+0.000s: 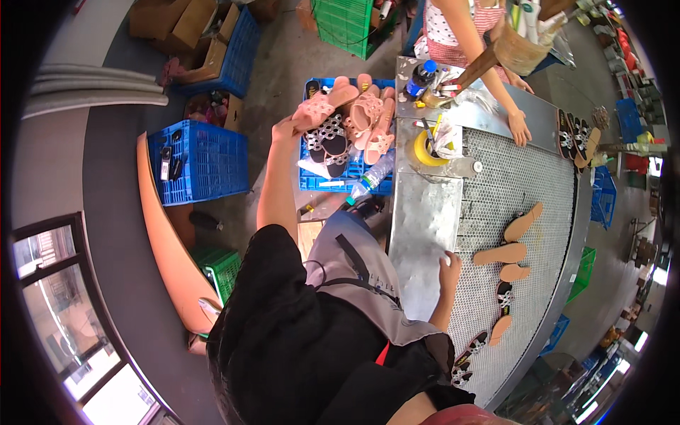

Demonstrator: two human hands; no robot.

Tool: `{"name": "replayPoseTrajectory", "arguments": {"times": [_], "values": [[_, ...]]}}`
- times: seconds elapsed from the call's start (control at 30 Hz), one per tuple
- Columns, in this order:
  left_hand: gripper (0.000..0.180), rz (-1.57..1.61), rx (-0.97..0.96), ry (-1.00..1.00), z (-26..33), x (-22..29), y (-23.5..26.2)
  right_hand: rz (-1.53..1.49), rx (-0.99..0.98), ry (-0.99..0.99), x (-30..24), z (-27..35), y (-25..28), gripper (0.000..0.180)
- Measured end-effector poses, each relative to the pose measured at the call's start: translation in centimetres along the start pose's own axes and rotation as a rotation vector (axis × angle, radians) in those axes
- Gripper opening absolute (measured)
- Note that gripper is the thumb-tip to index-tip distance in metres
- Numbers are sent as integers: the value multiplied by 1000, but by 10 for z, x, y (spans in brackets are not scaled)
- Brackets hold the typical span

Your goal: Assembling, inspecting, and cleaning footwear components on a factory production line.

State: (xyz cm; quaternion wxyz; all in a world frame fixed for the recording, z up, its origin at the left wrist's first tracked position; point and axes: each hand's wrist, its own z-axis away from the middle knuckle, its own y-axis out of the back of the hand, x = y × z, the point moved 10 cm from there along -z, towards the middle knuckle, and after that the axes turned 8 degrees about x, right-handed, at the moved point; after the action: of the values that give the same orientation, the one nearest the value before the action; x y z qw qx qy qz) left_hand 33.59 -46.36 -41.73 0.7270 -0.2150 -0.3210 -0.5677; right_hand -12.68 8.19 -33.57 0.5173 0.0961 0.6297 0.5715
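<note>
My left hand (285, 130) is closed on a pink sandal (314, 112) with a cut-out strap, held over a blue crate (307, 182). Several more pink sandals (381, 131) and black-soled sandals with patterned straps (330, 142) lie heaped in that crate. Above the bare metal edge of the work table (425, 234), beside the mesh conveyor belt (489, 184), my right hand (449, 270) has its thumb and fingers slightly apart. Nothing plainly shows in it. Soles turned up, tan-soled sandals (523, 224) lie along the belt, with black patterned sandals (479, 343) nearer me.
A co-worker's hand (519, 129) rests at the belt's far end. A yellow tape roll (428, 149), a dark bottle (421, 79) and a wooden post (489, 64) stand at the table's far side. A clear bottle (371, 177) leans in the crate; another blue crate (212, 159) is left.
</note>
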Motion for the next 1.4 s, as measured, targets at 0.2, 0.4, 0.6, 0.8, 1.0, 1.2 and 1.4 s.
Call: {"name": "replayPoseTrajectory", "arguments": {"times": [0.2,0.4,0.6,0.8,1.0,1.2,1.4], "values": [[34,272,-221,-414,126,63,-48,-272,-126,-11,-115,12,-7,26],[35,337,-283,-394,236,72,6,-735,-284,144,-269,-2,2,36],[35,214,-557,-281,346,41,-12,-1245,-292,72,-354,-14,50,57],[37,211,-617,-419,399,58,6,-1502,-246,57,-348,14,88,48],[16,144,-510,-740,435,78,-8,-1497,-362,131,-313,44,94,45],[20,-147,-773,-962,444,64,-117,-1220,-207,-86,-256,65,89,39],[26,-311,-896,-1108,451,2,-224,-1275,180,-169,-203,48,122,40]]}}
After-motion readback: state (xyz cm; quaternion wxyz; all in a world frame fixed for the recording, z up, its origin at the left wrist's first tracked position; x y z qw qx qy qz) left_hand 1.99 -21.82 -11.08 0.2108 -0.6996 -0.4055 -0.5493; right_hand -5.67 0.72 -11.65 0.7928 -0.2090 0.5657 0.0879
